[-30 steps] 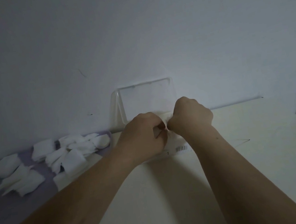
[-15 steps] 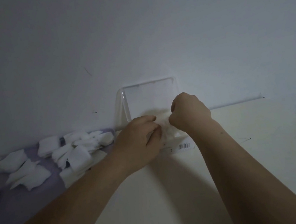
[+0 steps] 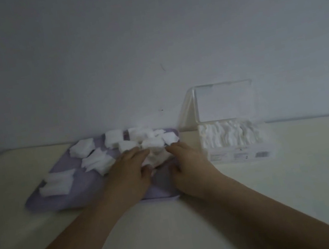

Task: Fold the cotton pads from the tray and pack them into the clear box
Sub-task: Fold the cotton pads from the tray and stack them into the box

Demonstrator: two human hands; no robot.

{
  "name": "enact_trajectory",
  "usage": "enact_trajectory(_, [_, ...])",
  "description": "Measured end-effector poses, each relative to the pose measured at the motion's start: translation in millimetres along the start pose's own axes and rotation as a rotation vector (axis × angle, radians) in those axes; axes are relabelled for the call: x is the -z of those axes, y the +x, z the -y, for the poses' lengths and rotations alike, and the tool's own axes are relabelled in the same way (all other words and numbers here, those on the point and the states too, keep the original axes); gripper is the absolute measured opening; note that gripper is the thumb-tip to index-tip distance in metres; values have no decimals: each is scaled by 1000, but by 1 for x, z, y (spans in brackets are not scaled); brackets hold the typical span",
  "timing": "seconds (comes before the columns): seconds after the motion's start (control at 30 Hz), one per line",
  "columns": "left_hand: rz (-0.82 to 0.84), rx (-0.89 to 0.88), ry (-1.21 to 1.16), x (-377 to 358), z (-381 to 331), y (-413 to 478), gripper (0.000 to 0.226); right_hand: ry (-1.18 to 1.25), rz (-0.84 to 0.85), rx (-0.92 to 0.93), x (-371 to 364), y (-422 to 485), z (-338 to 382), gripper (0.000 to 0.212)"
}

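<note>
A lilac tray (image 3: 63,198) lies left of centre with several loose white cotton pads (image 3: 98,159) scattered on it. Both hands are over the tray's right half. My left hand (image 3: 130,170) and my right hand (image 3: 186,161) flank one white pad (image 3: 157,157), fingers stretched toward it and touching its sides; the frame is blurred, so a grip is not clear. To the right stands the clear box (image 3: 241,153), lid raised against the wall, with a row of folded pads (image 3: 225,136) inside.
A cream table (image 3: 176,230) runs up to a plain pale wall (image 3: 146,41). The box's open lid (image 3: 224,99) leans back on the wall. The table's left edge shows at the far left.
Both hands have left the clear box and moved left onto the tray, now touching a loose pad. The camera view has swung left, so the box sits on the right.
</note>
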State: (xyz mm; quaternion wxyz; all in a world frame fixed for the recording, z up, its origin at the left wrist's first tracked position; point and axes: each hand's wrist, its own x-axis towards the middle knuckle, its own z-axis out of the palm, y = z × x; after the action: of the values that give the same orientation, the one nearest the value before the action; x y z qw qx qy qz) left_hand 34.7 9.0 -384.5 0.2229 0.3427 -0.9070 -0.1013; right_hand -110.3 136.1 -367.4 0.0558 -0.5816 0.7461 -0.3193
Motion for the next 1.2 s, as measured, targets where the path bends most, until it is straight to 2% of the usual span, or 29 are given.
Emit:
enact_trajectory(0.07, [-23,-49,-78,-1,11,-4,44,-25,-28,-17,-6,1,-8,63])
enact_trajectory(0.17, [-43,-80,-123,3,20,-2,33,-1,-82,-5,-3,3,-14,62])
enact_trajectory(0.27, [-60,-28,-175,7,23,1,27,7,-52,72,-6,6,-6,61])
enact_trajectory(0.37, [-120,21,-215,4,22,-3,28,-37,13,109,-15,12,2,51])
enact_trajectory(0.47, [-118,114,-226,7,25,-4,15,-156,45,99,-18,22,5,48])
enact_trajectory(0.57, [-21,162,-219,12,24,-5,38,-136,-7,38,-17,32,6,46])
enact_trajectory(0.7, [43,178,-339,16,23,-5,53,-186,-34,-19,-18,41,10,32])
enact_trajectory(0.77, [70,222,-453,17,26,-5,55,-233,10,-65,-15,49,10,23])
enact_trajectory(0.83, [71,261,-583,17,30,-4,50,-297,96,-75,-11,56,10,28])
enact_trajectory(0.93, [9,278,-745,20,31,-3,27,-336,253,-72,-5,62,13,36])
enact_trajectory(1.07, [-142,257,-824,23,29,-4,20,-320,331,-71,2,62,18,52])
enact_trajectory(1.2, [-214,254,-825,21,31,-4,18,-353,449,-155,7,65,26,51])
